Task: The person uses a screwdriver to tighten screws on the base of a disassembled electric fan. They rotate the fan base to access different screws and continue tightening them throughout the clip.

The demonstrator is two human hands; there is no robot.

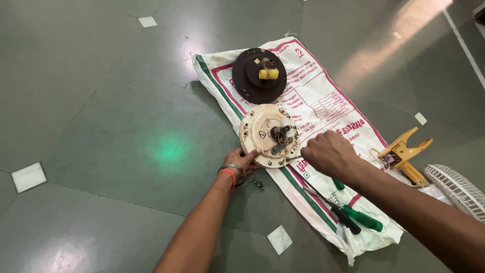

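A pale square tile inset [29,176] sits in the green floor [101,101] at the far left, well apart from the work. Moving right, the left hand [243,161] comes up from the lower middle, wearing a metal bangle and an orange thread at the wrist. Its fingers are curled against the lower left rim of a cream round motor housing [268,135], the thumb pressed on top of the rim, so the hand grips the disc's edge rather than lying flat. Two small dark screws [258,184] lie on the floor just below that hand.

The housing rests on the left border of a white woven sack [323,101] with green and pink stripes, partly overhanging onto the floor. At its centre a rusty shaft with wires sticks up. Beyond it, farther up the sack, lies a dark brown round cover [259,76] with a yellow part on its hub, near the cream disc but not touching it.

The right hand [328,151] is closed into a fist just right of the housing, pinching a thin metal tool whose tip meets the disc's lower right rim. Below this hand, green-handled screwdrivers [361,217] lie on the sack. Further right sits a yellow plastic bracket [404,151], and at the frame's edge a white fan grille [457,189].
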